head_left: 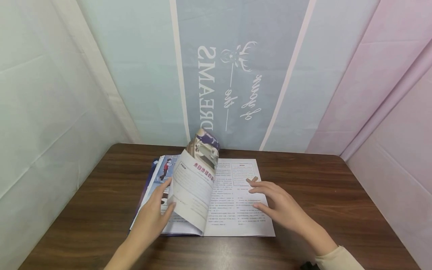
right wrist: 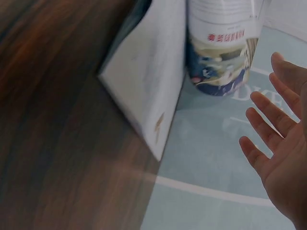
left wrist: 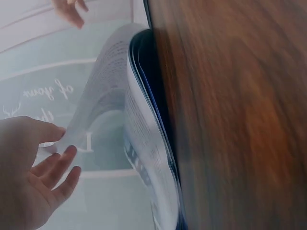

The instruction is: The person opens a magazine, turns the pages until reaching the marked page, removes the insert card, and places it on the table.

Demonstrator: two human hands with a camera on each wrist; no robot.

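Cloth filled the back and both sides, pale green, grey-blue and pink, with white stripes. White lettering, reversed and turned sideways, ran down its middle beside a deer's head.

In front stood the bench, dark brown and wood-grained, its far edge close to the cloth. The book lay open on it, around the middle of its width, with a dark blue cover edge showing at the left. One page was raised off the book and curved; it carried a red title below a picture.

The hands were well apart. The right hand was over the right side of the book, its fingers spread and holding nothing; the right wrist view showed a gap between it and the paper. The left hand pinched the raised page by its left edge, between thumb and fingers.

A light sleeve covered the right forearm. On the flat right side of the book was a boxed text, and on the left a printed figure in a red top. Smallest was a brown mark near the right fingertips.
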